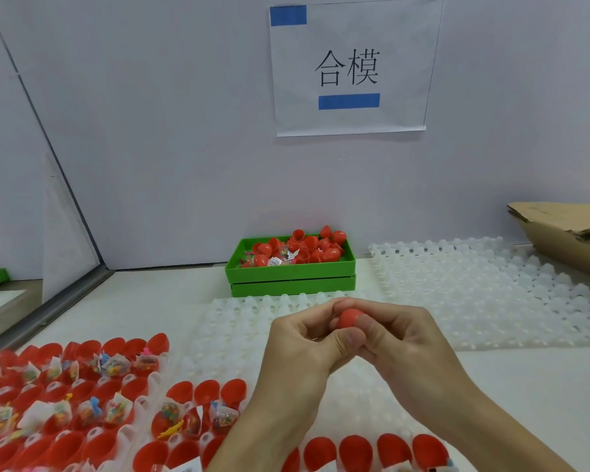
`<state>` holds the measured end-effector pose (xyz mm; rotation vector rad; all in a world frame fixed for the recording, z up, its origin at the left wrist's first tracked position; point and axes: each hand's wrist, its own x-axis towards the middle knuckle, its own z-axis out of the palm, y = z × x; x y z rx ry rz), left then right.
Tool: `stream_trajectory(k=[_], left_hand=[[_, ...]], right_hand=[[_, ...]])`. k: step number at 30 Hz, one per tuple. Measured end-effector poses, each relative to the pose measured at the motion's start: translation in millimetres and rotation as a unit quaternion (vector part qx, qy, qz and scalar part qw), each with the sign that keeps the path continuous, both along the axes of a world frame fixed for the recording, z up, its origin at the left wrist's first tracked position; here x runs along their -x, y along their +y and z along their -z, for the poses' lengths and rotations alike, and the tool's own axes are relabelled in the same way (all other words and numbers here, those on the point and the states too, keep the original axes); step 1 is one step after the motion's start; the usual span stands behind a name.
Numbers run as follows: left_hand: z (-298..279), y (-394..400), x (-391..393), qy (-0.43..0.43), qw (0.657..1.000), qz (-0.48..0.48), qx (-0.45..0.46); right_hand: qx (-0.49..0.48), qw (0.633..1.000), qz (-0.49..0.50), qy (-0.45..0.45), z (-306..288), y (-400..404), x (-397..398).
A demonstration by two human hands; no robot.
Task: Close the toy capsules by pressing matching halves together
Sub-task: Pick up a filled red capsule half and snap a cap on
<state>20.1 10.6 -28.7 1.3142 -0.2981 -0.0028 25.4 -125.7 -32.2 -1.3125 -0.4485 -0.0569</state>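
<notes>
**Red capsule squeezed between two hands above the desk**

Open red halves (355, 451) stand in a row along the desk's near edge, right under the person's forearms. Above them, both hands meet over the middle of the desk, clamped on one red capsule (351, 317). The left hand (300, 338) curls its fingers round the capsule's left side, and the right hand (399, 335) wraps the right side, thumbs touching below it. Only a small rounded patch of red shows between the fingertips, so I cannot tell whether the two halves have fully joined.

Beneath the hands lies a white dimpled tray (225, 335), bare at its far part. Toward the desk's near left corner its cups hold more red halves with small toy packets (113, 364) tucked in them. A second white tray (474, 287) lies toward the right edge. At the desk's far edge, against the wall, sits a green bin (290, 272) heaped with loose red shells (307, 247) and packets. A cardboard box (566, 233) rests at the far right corner. On the wall hangs a paper sign (351, 68) fixed with blue tape.
</notes>
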Motion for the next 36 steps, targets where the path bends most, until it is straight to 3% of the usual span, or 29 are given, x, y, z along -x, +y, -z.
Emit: stream_trajectory(k=[12,16,20,25,30,33,36], left_hand=[[-0.8,2.1,0.9,-0.015,0.999,-0.029,-0.013],[-5.2,10.0,-0.9,0.049,0.997,0.036,0.043],[-9.5,13.1,-1.6,0.073,0.996,0.033,0.046],[-6.6,7.7,-2.2,0.060,0.998,0.025,-0.006],[-3.4,10.2,-4.7,0.048,0.998,0.030,0.021],[-2.9,8.2,-3.7,0.020,1.000,-0.008,0.014],[-0.9,7.6,-3.8,-0.079,0.980,-0.098,-0.154]], right_hand=[[0.008,0.999,0.002,-0.033,2.8,-0.3,-1.1],[0.065,0.993,0.075,-0.066,-2.7,-3.8,0.5],[0.128,0.978,0.130,-0.097,-8.8,-16.4,-1.5],[0.245,0.940,0.152,-0.181,-7.1,-16.9,-1.6],[0.262,0.933,0.160,-0.190,-7.4,-18.0,-0.5],[0.194,0.966,0.153,-0.075,-9.6,-20.7,-0.4],[0.073,0.990,0.006,0.124,-12.0,-20.4,-0.6]])
